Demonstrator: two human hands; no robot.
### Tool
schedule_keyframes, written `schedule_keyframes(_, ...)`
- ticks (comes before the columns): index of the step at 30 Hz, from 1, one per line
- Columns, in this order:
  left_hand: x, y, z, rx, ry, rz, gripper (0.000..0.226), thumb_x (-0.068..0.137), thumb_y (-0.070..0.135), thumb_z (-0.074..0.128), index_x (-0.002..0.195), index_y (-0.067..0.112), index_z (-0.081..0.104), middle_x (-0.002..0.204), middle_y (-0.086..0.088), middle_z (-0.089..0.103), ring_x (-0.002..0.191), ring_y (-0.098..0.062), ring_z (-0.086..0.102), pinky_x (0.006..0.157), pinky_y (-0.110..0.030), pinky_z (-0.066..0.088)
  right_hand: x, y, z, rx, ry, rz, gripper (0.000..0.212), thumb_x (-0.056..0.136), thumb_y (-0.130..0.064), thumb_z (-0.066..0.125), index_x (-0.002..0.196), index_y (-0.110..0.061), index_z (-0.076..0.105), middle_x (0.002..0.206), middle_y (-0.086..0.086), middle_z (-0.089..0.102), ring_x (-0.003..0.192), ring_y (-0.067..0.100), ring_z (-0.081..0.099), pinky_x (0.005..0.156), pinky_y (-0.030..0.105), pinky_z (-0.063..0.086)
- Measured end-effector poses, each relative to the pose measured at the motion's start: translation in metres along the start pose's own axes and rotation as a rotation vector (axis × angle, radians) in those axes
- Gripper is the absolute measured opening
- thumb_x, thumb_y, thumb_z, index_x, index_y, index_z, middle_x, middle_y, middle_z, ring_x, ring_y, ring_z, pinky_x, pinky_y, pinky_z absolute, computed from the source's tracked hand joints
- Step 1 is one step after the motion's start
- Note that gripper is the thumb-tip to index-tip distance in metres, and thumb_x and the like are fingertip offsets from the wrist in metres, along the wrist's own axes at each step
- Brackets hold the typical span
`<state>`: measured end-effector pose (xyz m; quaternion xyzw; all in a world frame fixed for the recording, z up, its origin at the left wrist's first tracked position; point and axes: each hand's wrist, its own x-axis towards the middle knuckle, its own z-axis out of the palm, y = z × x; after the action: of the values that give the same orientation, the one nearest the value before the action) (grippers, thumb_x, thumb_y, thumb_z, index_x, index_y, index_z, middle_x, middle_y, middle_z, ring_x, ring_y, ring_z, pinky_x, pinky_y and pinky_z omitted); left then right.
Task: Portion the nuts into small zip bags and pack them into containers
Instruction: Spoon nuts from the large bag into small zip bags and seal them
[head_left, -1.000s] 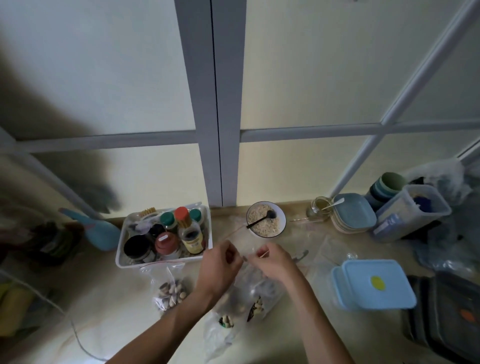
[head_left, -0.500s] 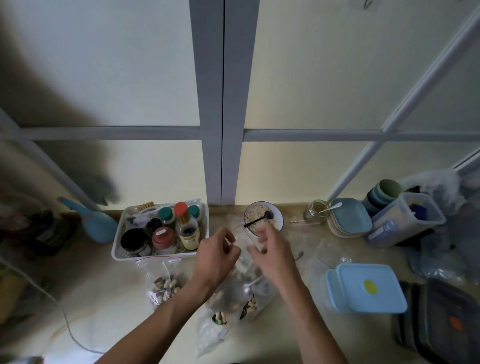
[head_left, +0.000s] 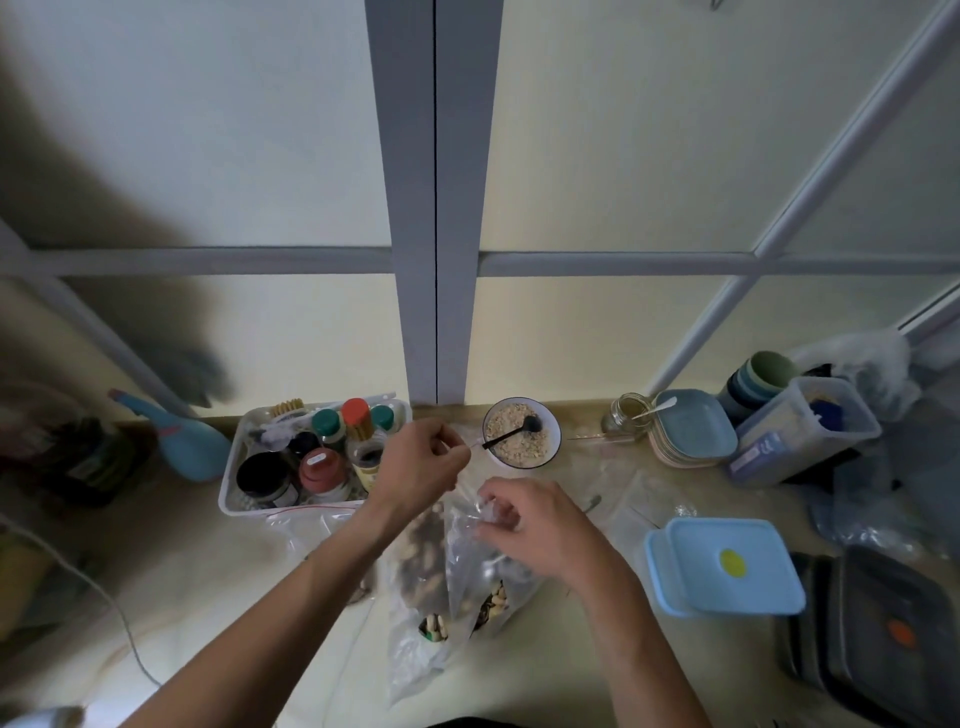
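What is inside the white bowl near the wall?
The white bowl holds pale crumbly food and a black spoon leaning on its rim. The food covers the bowl's bottom, so nothing beneath shows.

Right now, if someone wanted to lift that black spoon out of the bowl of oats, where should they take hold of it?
Probably by the free end of the handle. The black spoon lies tilted in the bowl, its scoop sunk in the oats at the far right and its handle crossing the near-left rim. Coming from the front left and pinching that end should keep fingers clear of the oats; the left hand is already beside it.
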<state>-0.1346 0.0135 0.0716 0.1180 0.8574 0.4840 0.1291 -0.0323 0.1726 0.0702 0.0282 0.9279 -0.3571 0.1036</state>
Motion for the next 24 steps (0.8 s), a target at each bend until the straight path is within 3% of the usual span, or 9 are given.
schedule_keyframes(5, 0.0, -0.008, -0.003, -0.156, -0.238, 0.007, 0.011, 0.09, 0.038, 0.064, 0.09, 0.027, 0.067, 0.082, 0.008, 0.067, 0.077, -0.01, 0.063, 0.075, -0.028, 0.052, -0.002, -0.003, -0.004, 0.104, 0.002, -0.02, 0.038, 0.091, -0.032, 0.072, 0.127, -0.043, 0.064, 0.082, -0.008, 0.066, 0.064, 0.002, 0.056, 0.063, 0.01, 0.046)
schedule_keyframes(7, -0.002, -0.012, -0.012, -0.253, -0.45, 0.004, 0.051, 0.084, 0.062, 0.065, 0.123, 0.031, 0.061, 0.123, 0.012, 0.062, 0.11, -0.001, 0.059, 0.096, -0.026, 0.048, -0.003, 0.0, -0.007, 0.172, -0.001, -0.026, 0.044, 0.09, -0.03, 0.074, 0.128, -0.048, 0.061, 0.079, -0.009, 0.063, 0.06, 0.001, 0.053, 0.064, 0.012, 0.046)
schedule_keyframes(9, -0.007, -0.012, -0.018, -0.314, -0.689, -0.016, 0.087, 0.074, 0.064, 0.075, 0.147, 0.032, 0.04, 0.147, 0.011, 0.048, 0.132, -0.004, 0.051, 0.107, -0.03, 0.045, -0.004, 0.002, -0.009, 0.248, -0.04, -0.053, 0.049, 0.089, -0.027, 0.076, 0.127, -0.053, 0.06, 0.079, -0.011, 0.062, 0.06, 0.0, 0.051, 0.066, 0.015, 0.048)
schedule_keyframes(11, -0.012, -0.009, -0.016, -0.356, -0.829, -0.019, 0.09, 0.076, 0.042, 0.085, 0.149, 0.021, 0.036, 0.144, -0.003, 0.053, 0.128, -0.015, 0.058, 0.106, -0.034, 0.049, -0.005, 0.004, -0.01, 0.327, -0.075, -0.073, 0.061, 0.088, -0.022, 0.078, 0.137, -0.051, 0.056, 0.081, -0.011, 0.064, 0.062, 0.0, 0.05, 0.066, 0.017, 0.048)
schedule_keyframes(14, -0.021, -0.008, -0.003, -0.31, -0.908, 0.065, 0.049, 0.088, 0.019, 0.078, 0.13, 0.003, 0.06, 0.126, -0.021, 0.066, 0.119, -0.036, 0.063, 0.106, -0.055, 0.047, -0.007, 0.015, -0.016, 0.329, -0.149, -0.034, 0.065, 0.088, -0.023, 0.077, 0.14, -0.052, 0.053, 0.087, -0.012, 0.063, 0.069, 0.002, 0.052, 0.071, 0.019, 0.05)
schedule_keyframes(16, -0.027, -0.014, 0.003, -0.276, -0.877, 0.044, 0.031, 0.091, 0.021, 0.075, 0.115, 0.002, 0.069, 0.113, -0.021, 0.071, 0.11, -0.035, 0.067, 0.106, -0.059, 0.045, -0.01, 0.024, -0.023, 0.397, -0.207, 0.005, 0.056, 0.089, -0.029, 0.076, 0.137, -0.051, 0.056, 0.101, -0.014, 0.068, 0.086, 0.002, 0.064, 0.085, 0.022, 0.054)
schedule_keyframes(18, -0.038, -0.019, 0.009, -0.294, -0.867, -0.018, 0.026, 0.092, 0.015, 0.073, 0.112, -0.001, 0.068, 0.106, -0.022, 0.071, 0.1, -0.028, 0.068, 0.102, -0.053, 0.05, -0.012, 0.04, -0.027, 0.446, -0.094, 0.078, 0.037, 0.093, -0.033, 0.073, 0.126, -0.047, 0.065, 0.115, -0.012, 0.07, 0.102, 0.006, 0.069, 0.09, 0.027, 0.057)
schedule_keyframes(21, -0.064, -0.028, 0.025, -0.278, -0.945, -0.055, 0.026, 0.093, 0.023, 0.072, 0.111, 0.005, 0.068, 0.106, -0.013, 0.072, 0.098, -0.022, 0.067, 0.094, -0.045, 0.055, -0.02, 0.075, -0.03, 0.454, 0.194, 0.411, 0.009, 0.097, -0.029, 0.064, 0.1, -0.027, 0.072, 0.092, -0.003, 0.076, 0.076, 0.014, 0.075, 0.079, 0.035, 0.057)
schedule_keyframes(24, -0.093, -0.036, 0.047, -0.216, -1.011, -0.102, 0.022, 0.092, 0.027, 0.073, 0.109, 0.014, 0.07, 0.102, 0.005, 0.07, 0.097, -0.009, 0.065, 0.092, -0.029, 0.052, -0.034, 0.103, -0.014, 0.493, 0.168, 0.728, 0.021, 0.097, -0.017, 0.057, 0.081, -0.008, 0.068, 0.067, 0.008, 0.071, 0.053, 0.02, 0.064, 0.051, 0.027, 0.038)
